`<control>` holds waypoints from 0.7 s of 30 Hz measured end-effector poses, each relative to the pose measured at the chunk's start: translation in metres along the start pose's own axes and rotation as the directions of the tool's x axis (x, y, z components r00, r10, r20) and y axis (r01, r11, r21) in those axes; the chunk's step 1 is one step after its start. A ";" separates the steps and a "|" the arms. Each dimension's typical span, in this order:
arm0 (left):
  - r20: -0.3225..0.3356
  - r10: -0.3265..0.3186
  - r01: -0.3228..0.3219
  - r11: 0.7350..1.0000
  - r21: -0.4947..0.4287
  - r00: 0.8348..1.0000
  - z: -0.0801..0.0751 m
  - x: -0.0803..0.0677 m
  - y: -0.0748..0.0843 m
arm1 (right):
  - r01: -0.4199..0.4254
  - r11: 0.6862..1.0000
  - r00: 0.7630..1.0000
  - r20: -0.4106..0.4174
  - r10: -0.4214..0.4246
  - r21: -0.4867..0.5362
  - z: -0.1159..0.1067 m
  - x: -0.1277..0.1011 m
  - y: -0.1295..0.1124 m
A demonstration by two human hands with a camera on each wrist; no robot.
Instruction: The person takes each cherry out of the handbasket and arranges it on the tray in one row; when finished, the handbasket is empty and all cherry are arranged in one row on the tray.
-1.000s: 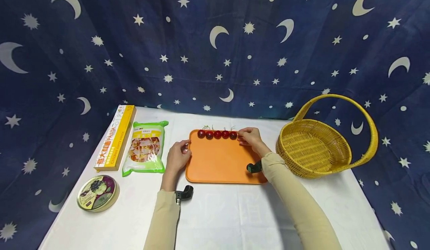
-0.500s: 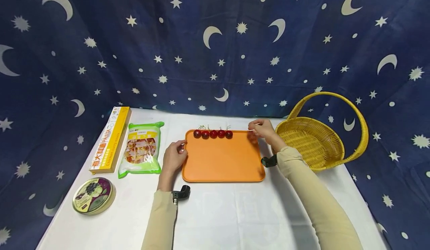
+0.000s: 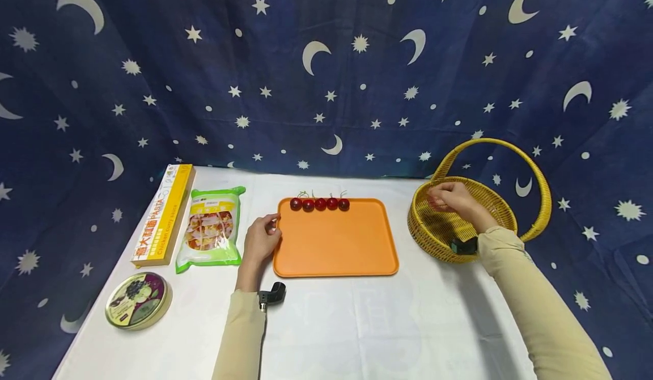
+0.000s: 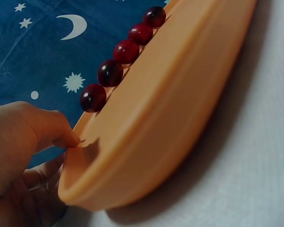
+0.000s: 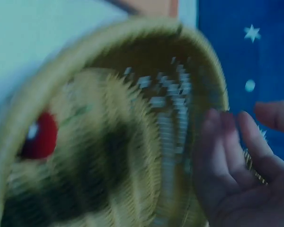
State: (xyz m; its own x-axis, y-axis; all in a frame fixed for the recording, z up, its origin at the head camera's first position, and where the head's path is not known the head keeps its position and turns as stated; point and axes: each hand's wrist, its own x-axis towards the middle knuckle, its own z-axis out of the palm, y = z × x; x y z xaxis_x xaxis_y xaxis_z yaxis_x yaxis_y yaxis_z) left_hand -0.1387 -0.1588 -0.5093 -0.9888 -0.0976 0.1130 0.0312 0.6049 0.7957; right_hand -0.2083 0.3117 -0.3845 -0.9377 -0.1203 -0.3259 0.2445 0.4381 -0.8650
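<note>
My left hand grips the left rim of an orange tray; in the left wrist view, the tray's rim sits between thumb and fingers. Along the far edge of the tray lies a row of several dark red cherries with thin stems. My right hand is over the yellow wicker basket. Blurred in the right wrist view, the right hand's fingers are extended, with nothing visible held. One red cherry shows against the basket's inside there; the head view does not show it.
Left of the tray lie a green-edged food packet and a long yellow pasta box. A round tin stands nearer the front left. The basket's tall handle arches up. A blue star-patterned cloth hangs behind the white table.
My right hand has moved right, from the end of the cherry row across the tray's corner to over the basket. The left hand stays at the tray's rim. The head view has shifted slightly.
</note>
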 end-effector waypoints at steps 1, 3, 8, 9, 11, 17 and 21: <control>-0.002 0.002 -0.002 1.000 0.005 1.000 0.000 0.001 0.000 | -0.010 1.000 1.000 0.026 0.011 -0.023 -0.004 -0.002 0.003; 0.000 0.000 0.000 1.000 0.005 1.000 -0.001 0.001 0.000 | -0.029 0.996 0.995 0.088 0.036 -0.080 -0.012 -0.005 0.010; 0.009 -0.004 0.004 1.000 0.005 1.000 0.000 0.000 -0.002 | -0.086 0.977 0.971 0.205 0.126 -0.194 -0.020 -0.011 0.027; 0.008 -0.001 0.001 1.000 0.005 1.000 0.001 0.000 -0.003 | -0.102 0.975 0.964 0.221 0.146 -0.199 -0.020 -0.011 0.030; 0.000 0.011 -0.011 1.000 0.002 1.000 0.001 -0.001 -0.004 | -0.140 0.971 0.947 0.261 0.189 -0.195 -0.019 -0.012 0.035; -0.067 0.082 -0.083 0.996 -0.012 0.994 0.002 -0.002 -0.003 | -0.226 0.962 0.898 0.350 0.268 -0.156 -0.010 -0.010 0.042; -0.088 0.104 -0.106 0.994 -0.019 0.991 0.003 -0.002 -0.003 | -0.258 0.957 0.879 0.378 0.290 -0.134 -0.005 -0.009 0.044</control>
State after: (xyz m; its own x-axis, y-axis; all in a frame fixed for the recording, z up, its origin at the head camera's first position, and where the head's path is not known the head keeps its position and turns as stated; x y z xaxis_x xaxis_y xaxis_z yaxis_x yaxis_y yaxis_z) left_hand -0.1369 -0.1586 -0.5138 -0.9634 -0.1032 0.2473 0.1389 0.5967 0.7903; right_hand -0.1906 0.3370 -0.4181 -0.6606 -0.3155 -0.6812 0.4427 0.5692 -0.6929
